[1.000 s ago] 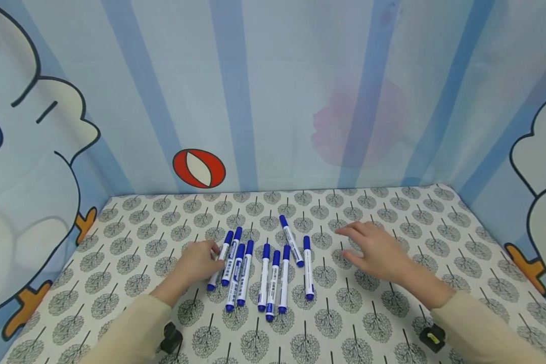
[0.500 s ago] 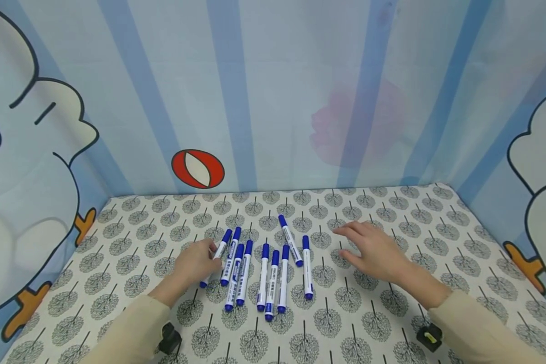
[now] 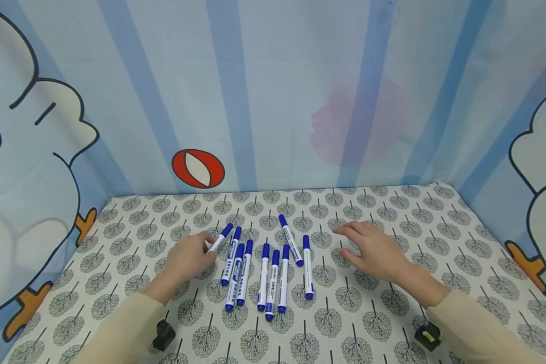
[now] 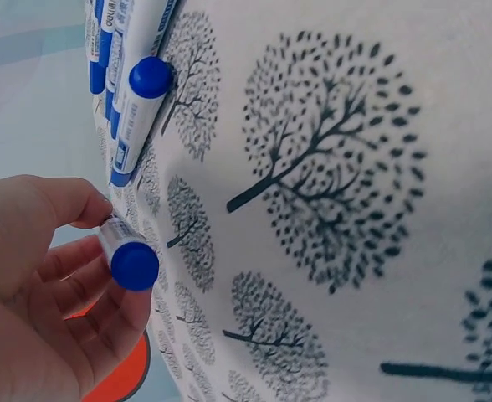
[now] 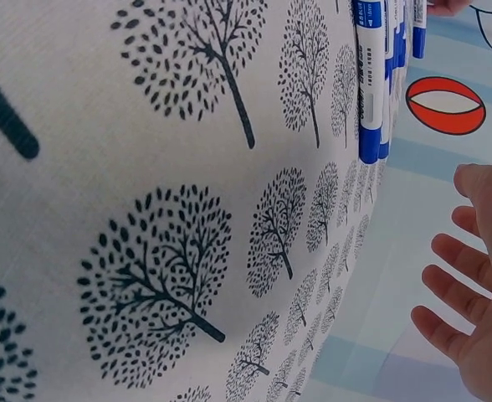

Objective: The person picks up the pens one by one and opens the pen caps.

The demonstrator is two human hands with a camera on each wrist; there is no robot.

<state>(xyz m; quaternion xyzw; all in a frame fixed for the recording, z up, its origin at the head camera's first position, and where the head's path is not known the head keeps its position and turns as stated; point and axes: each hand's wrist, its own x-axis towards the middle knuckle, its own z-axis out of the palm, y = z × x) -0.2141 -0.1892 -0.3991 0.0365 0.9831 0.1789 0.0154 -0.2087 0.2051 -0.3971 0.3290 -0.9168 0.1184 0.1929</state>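
Note:
My left hand (image 3: pixel 188 257) pinches a white marker with a blue cap (image 3: pixel 220 237) between thumb and fingers. Its capped end tips away to the upper right, and the palm hides its lower part. Seen from the left wrist, the held marker's blue end (image 4: pixel 135 266) points at the camera. Beside it on the cloth lies a loose group of blue-capped markers (image 3: pixel 244 273), several more standing to their right. One slanted marker (image 3: pixel 291 240) lies at the back. Off to the right, my right hand (image 3: pixel 373 253) hovers with relaxed, spread fingers and holds nothing, nearest to the rightmost marker (image 3: pixel 308 268).
A white cloth with dark tree prints (image 3: pixel 346 323) covers the table. Behind it hangs a blue striped curtain (image 3: pixel 282 101) with a red ball print (image 3: pixel 198 168). Black wrist devices (image 3: pixel 164 335) sit beneath both sleeves.
The left hand has taken the leftmost marker and drawn it left, away from its neighbours, with the marker turning to a steeper slant. The right hand has barely moved.

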